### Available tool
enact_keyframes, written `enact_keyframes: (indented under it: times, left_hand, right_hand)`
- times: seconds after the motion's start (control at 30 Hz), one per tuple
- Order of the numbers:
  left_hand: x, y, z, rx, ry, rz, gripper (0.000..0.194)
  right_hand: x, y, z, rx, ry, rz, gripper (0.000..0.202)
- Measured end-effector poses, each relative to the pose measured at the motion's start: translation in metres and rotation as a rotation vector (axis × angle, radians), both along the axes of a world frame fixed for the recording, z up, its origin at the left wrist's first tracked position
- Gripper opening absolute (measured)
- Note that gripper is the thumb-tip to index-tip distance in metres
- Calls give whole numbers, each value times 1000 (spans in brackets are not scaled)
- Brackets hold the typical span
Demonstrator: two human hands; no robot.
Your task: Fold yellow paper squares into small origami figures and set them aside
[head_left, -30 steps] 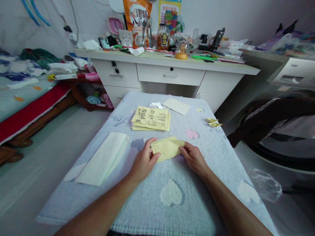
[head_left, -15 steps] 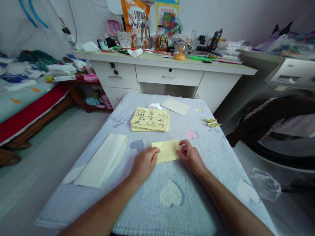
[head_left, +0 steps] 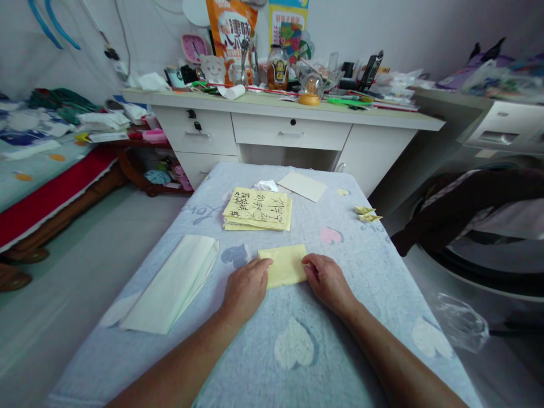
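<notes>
A small yellow sheet of paper lies flat on the cloth-covered table in front of me. My left hand pinches its left edge, the thumb on top. At the right edge, my right hand has thumb and fingertips closed on the paper. Beyond the sheet lies a stack of yellow papers with black handwriting on top. Two folded yellow paper pieces with pointed ends rest near the table's right edge. A folded pale green paper bundle lies to the left of my left hand.
Behind the stack are a cream card and a crumpled white tissue. A white desk crowded with a jar, a snack bag and other items stands at the table's far end. A washing machine is at right, a bed at left.
My right hand's raised fingers have come down and closed on the paper's right edge. My left hand still holds the left edge. The view has shifted slightly.
</notes>
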State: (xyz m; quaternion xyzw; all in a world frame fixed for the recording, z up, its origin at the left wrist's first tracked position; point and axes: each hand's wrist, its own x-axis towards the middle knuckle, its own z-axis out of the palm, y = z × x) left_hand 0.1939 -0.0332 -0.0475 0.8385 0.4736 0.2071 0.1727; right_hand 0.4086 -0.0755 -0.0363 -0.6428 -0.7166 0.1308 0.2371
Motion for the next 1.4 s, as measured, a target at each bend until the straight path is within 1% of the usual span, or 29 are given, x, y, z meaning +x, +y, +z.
enact_keyframes:
  times: [0.33, 0.57, 0.9, 1.1, 1.4]
  left_hand:
    - [3, 4, -1, -5, 94, 48, 33]
    - [4, 4, 0, -6, 111, 63, 35]
    - [4, 5, -1, -3, 134, 59, 35]
    - [4, 6, -3, 12, 156, 55, 34]
    - [4, 5, -2, 2, 183, 57, 35]
  right_hand:
    - [-1, 2, -5, 5, -2, -21, 19]
    - [-1, 3, -6, 9, -27, -22, 19]
    - [-4, 2, -2, -12, -35, -40, 20]
    - [-4, 2, -3, -2, -33, -45, 20]
    - [-5, 3, -2, -6, -40, -58, 20]
